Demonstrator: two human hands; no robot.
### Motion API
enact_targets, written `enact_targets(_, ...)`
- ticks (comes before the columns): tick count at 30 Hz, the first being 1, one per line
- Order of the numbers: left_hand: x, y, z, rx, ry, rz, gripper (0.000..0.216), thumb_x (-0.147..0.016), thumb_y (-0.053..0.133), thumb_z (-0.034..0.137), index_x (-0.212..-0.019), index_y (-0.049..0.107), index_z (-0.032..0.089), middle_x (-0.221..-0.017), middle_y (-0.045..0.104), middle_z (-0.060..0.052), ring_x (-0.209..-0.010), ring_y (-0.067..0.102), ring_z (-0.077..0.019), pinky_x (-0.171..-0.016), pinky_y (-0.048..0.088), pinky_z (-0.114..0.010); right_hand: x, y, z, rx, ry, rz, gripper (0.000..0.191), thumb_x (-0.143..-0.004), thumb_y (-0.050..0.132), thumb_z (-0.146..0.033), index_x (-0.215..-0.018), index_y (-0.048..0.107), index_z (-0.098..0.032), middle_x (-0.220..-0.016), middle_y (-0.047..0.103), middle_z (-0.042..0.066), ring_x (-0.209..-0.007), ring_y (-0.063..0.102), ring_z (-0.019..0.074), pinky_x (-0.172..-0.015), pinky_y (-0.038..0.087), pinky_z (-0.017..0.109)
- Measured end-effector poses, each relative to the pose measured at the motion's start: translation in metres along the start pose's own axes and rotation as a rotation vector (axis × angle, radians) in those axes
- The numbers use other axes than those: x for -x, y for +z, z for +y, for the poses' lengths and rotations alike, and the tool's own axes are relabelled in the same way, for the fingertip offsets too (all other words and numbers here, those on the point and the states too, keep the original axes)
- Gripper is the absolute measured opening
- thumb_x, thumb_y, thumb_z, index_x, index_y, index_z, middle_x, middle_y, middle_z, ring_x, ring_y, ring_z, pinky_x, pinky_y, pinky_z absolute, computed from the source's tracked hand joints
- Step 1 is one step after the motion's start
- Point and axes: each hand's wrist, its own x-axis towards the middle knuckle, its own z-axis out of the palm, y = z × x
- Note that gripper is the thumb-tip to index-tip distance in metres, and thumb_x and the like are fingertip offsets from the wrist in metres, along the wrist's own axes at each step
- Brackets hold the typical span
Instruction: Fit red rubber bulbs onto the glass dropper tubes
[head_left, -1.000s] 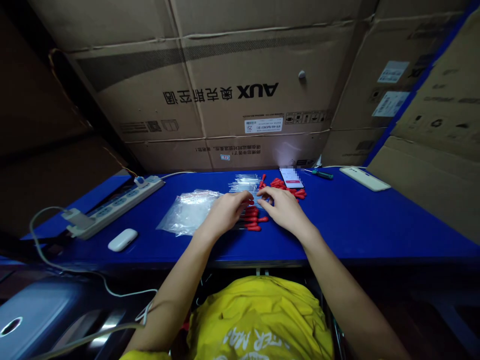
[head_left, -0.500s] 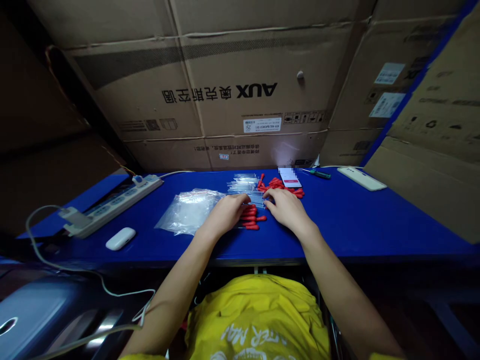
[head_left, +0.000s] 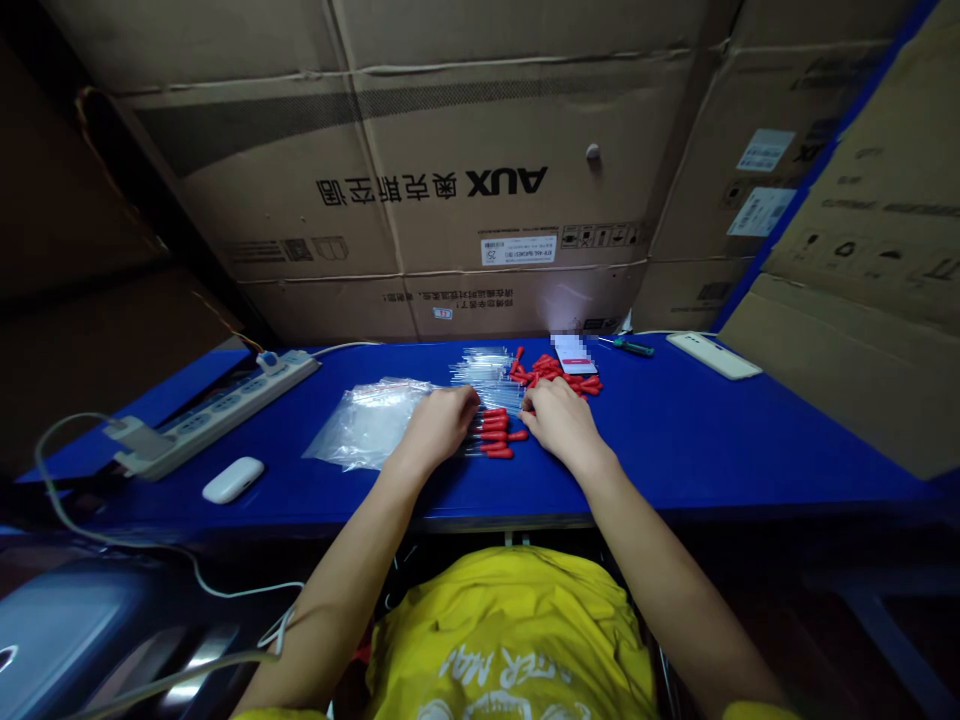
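Observation:
My left hand (head_left: 439,425) is closed with its fingertips pinched together beside the row of red-bulbed droppers (head_left: 493,435); what is in the pinch is hidden. These droppers lie side by side, red rubber bulbs to the right, glass stems partly under my hand. My right hand (head_left: 561,420) has curled fingers at the right ends of the loose glass tubes (head_left: 499,396); any tube between its fingertips is too small to make out. More glass tubes (head_left: 484,362) are heaped behind. Loose red rubber bulbs (head_left: 546,368) lie in a pile just beyond my right hand.
Clear plastic bags (head_left: 367,425) lie left of my left hand. A lit phone (head_left: 574,352), a green-handled screwdriver (head_left: 634,347) and a white phone-like slab (head_left: 714,356) sit toward the back. At left are a power strip (head_left: 225,405) and a white earbud case (head_left: 233,480). Cardboard (head_left: 450,120) walls the table.
My left hand has shifted slightly left, away from the loose tubes, showing more of the droppers' bulbs. My right hand's fingers have drawn closer together at the tube ends. The view has shifted slightly.

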Motion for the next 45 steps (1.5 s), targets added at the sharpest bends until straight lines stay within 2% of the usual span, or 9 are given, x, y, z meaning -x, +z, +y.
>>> enact_targets(4,0.0,-0.001,0.001,0.023,-0.004,0.015,0.017,-0.104,0.058,0.021,-0.109,0.074,0.021,-0.108,0.083,-0.009,-0.097,0.077,-0.0276,-0.08,0.052,-0.032,0.001,-0.003,0.001,0.03,0.029,0.032,0.019,-0.105,0.063,-0.025,-0.104,0.08,-0.016,-0.125,0.075,0.017,-0.126,0.062,0.0329,-0.098,0.054,0.039)
enact_targets(9,0.001,-0.002,0.002,0.052,-0.002,0.041,0.017,-0.104,0.058,0.022,-0.108,0.074,0.02,-0.11,0.082,-0.01,-0.099,0.076,-0.0289,-0.082,0.054,-0.035,0.001,-0.002,0.006,0.009,0.021,0.027,0.018,-0.1,0.072,-0.035,-0.1,0.08,-0.019,-0.119,0.077,0.014,-0.123,0.064,0.0321,-0.094,0.054,0.037)
enact_targets(13,0.0,-0.002,0.001,0.065,0.01,0.077,0.016,-0.104,0.058,0.022,-0.107,0.073,0.02,-0.112,0.081,-0.01,-0.103,0.074,-0.0298,-0.087,0.054,-0.038,0.001,-0.001,0.007,0.022,-0.001,0.025,0.011,-0.098,0.07,-0.025,-0.095,0.08,-0.02,-0.118,0.078,0.013,-0.12,0.064,0.0309,-0.092,0.054,0.036)
enact_targets(17,0.0,-0.003,0.002,0.093,0.07,0.128,0.014,-0.105,0.058,0.024,-0.109,0.071,0.02,-0.114,0.078,-0.011,-0.105,0.072,-0.0297,-0.092,0.055,-0.041,0.0,-0.002,0.007,0.036,-0.037,0.034,0.011,-0.095,0.068,-0.023,-0.094,0.079,-0.019,-0.113,0.079,0.013,-0.118,0.067,0.0317,-0.09,0.052,0.036)
enact_targets(22,0.001,-0.006,0.009,0.16,0.238,0.181,0.018,-0.107,0.056,0.026,-0.119,0.068,0.021,-0.124,0.074,-0.011,-0.118,0.067,-0.0301,-0.102,0.054,-0.046,-0.002,-0.008,0.009,-0.058,0.006,0.068,0.011,-0.096,0.067,-0.023,-0.1,0.076,-0.022,-0.101,0.081,0.009,-0.1,0.075,0.0276,-0.084,0.049,0.032)
enact_targets(27,0.003,-0.007,0.016,0.176,0.376,0.142,0.024,-0.107,0.056,0.026,-0.129,0.065,0.022,-0.133,0.07,-0.012,-0.128,0.062,-0.0297,-0.11,0.052,-0.046,-0.002,-0.01,0.01,-0.136,-0.009,0.056,0.011,-0.098,0.066,-0.022,-0.102,0.076,-0.022,-0.101,0.082,0.009,-0.099,0.076,0.024,-0.086,0.049,0.028)
enact_targets(35,0.004,-0.011,0.019,0.16,0.36,0.054,0.022,-0.109,0.053,0.027,-0.126,0.066,0.022,-0.127,0.072,-0.012,-0.122,0.065,-0.0286,-0.107,0.053,-0.045,-0.001,-0.007,0.013,-0.133,0.027,0.009,0.017,-0.098,0.074,-0.038,-0.102,0.079,-0.022,-0.107,0.083,0.011,-0.107,0.076,0.03,-0.087,0.051,0.034)
enact_targets(41,0.006,-0.014,0.025,0.207,0.455,0.02,0.023,-0.109,0.054,0.032,-0.125,0.068,0.023,-0.129,0.071,-0.012,-0.126,0.063,-0.0277,-0.111,0.051,-0.042,-0.001,-0.006,0.013,-0.101,0.033,-0.048,0.009,-0.097,0.071,-0.024,-0.094,0.08,-0.024,-0.105,0.082,0.01,-0.109,0.075,0.0289,-0.09,0.052,0.034)
enact_targets(45,0.005,-0.014,0.024,0.218,0.436,0.047,0.024,-0.11,0.051,0.032,-0.126,0.067,0.022,-0.13,0.07,-0.012,-0.127,0.062,-0.0279,-0.112,0.051,-0.043,-0.001,-0.005,0.015,-0.112,0.028,-0.04,0.004,-0.095,0.073,-0.023,-0.095,0.077,-0.023,-0.107,0.081,0.009,-0.109,0.074,0.0276,-0.087,0.05,0.032)
